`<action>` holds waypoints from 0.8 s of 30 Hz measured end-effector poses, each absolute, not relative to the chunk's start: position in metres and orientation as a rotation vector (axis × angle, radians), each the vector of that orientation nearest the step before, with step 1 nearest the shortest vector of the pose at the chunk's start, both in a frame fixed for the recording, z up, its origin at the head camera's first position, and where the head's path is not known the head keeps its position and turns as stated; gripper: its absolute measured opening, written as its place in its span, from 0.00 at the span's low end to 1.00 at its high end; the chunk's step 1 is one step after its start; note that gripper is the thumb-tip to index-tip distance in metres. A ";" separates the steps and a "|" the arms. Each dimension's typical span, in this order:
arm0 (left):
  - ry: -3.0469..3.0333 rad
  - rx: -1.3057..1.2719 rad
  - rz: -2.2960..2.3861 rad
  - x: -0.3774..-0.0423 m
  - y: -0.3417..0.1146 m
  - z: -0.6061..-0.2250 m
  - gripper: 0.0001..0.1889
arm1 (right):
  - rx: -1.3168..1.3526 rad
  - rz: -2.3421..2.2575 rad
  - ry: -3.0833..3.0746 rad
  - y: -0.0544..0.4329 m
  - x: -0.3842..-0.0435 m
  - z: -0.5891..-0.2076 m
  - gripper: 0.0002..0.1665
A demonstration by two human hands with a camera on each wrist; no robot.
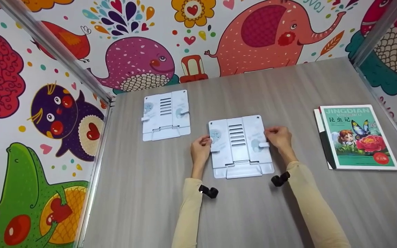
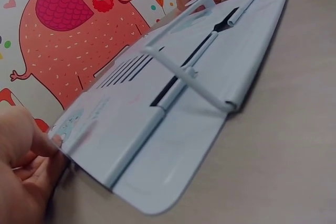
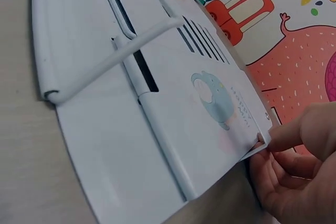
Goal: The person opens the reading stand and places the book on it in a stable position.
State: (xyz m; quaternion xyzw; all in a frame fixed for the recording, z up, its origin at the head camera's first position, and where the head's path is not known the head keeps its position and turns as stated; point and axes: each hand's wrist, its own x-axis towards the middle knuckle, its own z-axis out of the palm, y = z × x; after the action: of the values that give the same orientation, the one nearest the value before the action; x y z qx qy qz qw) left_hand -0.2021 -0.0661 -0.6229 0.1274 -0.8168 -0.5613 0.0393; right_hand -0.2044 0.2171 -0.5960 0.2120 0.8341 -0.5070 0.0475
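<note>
A white metal book stand lies on the table, with slots down its middle, pale blue elephant prints and a wire prop along its near edge. My left hand grips the stand's left edge, and in the left wrist view its thumb and fingers meet at the corner. On the opposite side my right hand pinches the right edge. The right wrist view shows that thumb and fingers around a small white tab at the edge. The stand's underside is hidden.
A second white book stand lies flat at the back left. Books are stacked at the right, the top one a green-covered book with a butterfly. Cartoon-printed walls bound the table at the back and sides.
</note>
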 end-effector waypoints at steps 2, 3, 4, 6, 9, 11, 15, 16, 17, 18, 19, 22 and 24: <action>-2.511 0.425 -1.716 -0.202 -0.066 -0.620 0.10 | 0.656 -1.534 2.533 0.217 -0.204 -0.594 0.17; -2.519 0.447 -1.710 -0.202 -0.065 -0.619 0.10 | 0.661 -1.533 2.528 0.217 -0.205 -0.593 0.17; -2.525 0.469 -1.707 -0.202 -0.065 -0.617 0.10 | 0.666 -1.537 2.521 0.217 -0.205 -0.593 0.17; -2.542 0.501 -1.689 -0.202 -0.065 -0.615 0.10 | 0.666 -1.557 2.496 0.217 -0.205 -0.592 0.18; -2.556 0.524 -1.678 -0.202 -0.066 -0.611 0.09 | 0.651 -1.613 2.453 0.218 -0.203 -0.592 0.19; -2.542 0.514 -1.689 -0.200 -0.067 -0.609 0.09 | 0.636 -1.659 2.417 0.219 -0.201 -0.592 0.19; -2.477 0.475 -1.750 -0.194 -0.069 -0.603 0.09 | 0.622 -1.731 2.375 0.219 -0.195 -0.588 0.18; -2.458 0.460 -1.767 -0.193 -0.069 -0.602 0.09 | 0.618 -1.742 2.374 0.219 -0.194 -0.586 0.18; -2.441 0.444 -1.782 -0.192 -0.069 -0.600 0.09 | 0.608 -1.753 2.377 0.220 -0.192 -0.584 0.18; -2.427 0.427 -1.794 -0.190 -0.069 -0.598 0.10 | 0.601 -1.764 2.381 0.220 -0.191 -0.582 0.18; -2.412 0.407 -1.806 -0.189 -0.070 -0.596 0.10 | 0.589 -1.772 2.388 0.221 -0.190 -0.581 0.18; -2.372 0.357 -1.840 -0.186 -0.070 -0.590 0.10 | 0.540 -1.801 2.411 0.223 -0.184 -0.575 0.17; -2.346 0.332 -1.865 -0.183 -0.071 -0.586 0.10 | 0.512 -1.810 2.429 0.225 -0.180 -0.571 0.15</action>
State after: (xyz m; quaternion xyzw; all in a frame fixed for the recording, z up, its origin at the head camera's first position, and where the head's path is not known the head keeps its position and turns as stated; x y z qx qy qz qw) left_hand -0.1827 -0.0709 -0.5857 0.1099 -0.7765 -0.6172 0.0633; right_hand -0.1801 0.2246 -0.5709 0.1666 0.7902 -0.5888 0.0345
